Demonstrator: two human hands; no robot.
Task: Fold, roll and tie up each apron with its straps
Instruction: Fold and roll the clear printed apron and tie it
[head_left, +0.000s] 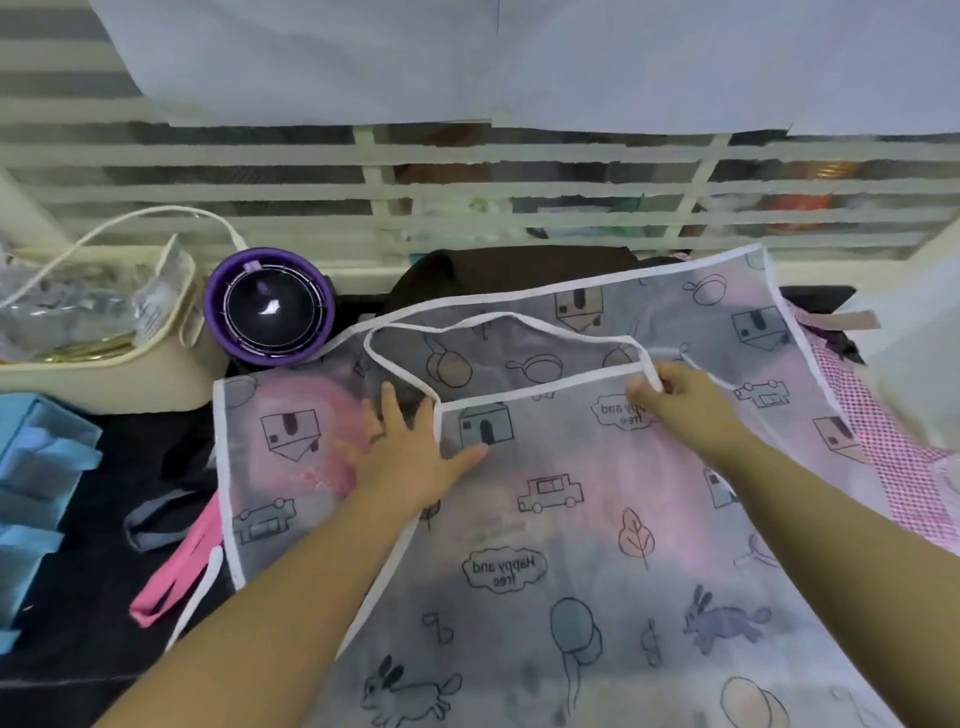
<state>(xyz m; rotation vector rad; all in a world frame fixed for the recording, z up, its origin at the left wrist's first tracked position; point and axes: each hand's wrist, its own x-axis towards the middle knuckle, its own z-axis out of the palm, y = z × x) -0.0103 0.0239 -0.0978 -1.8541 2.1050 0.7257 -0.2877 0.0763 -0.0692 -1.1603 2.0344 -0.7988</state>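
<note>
Head view: early stage, judging by the layout; the apron (545, 519) lies spread open over the desk (67, 634), not rolled, not tied; its print reads mirrored, so it is probably face down; the bib edge seems to lie back over the wider body, so a first fold looks under way, with rolling and strap tying all left; left hand (410, 457) lies flat with fingers spread, grip released, pressing the cloth just beside the bib's left corner; right hand (670, 395) has its grip closed in a pinch on the neck strap (498, 319) at the bib's right corner; the strap loop lies slack across the far part of the apron; the apron is thin, translucent, white-trimmed, with houses, cars, rabbits, balloons; pink shows through from beneath; a pink strap (176, 571) and pink checked fabric (883, 441) stick out at the sides, likely other aprons waiting; purple round gadget (267, 304) and blue folded cloths (36, 467) sit off to the left.
</note>
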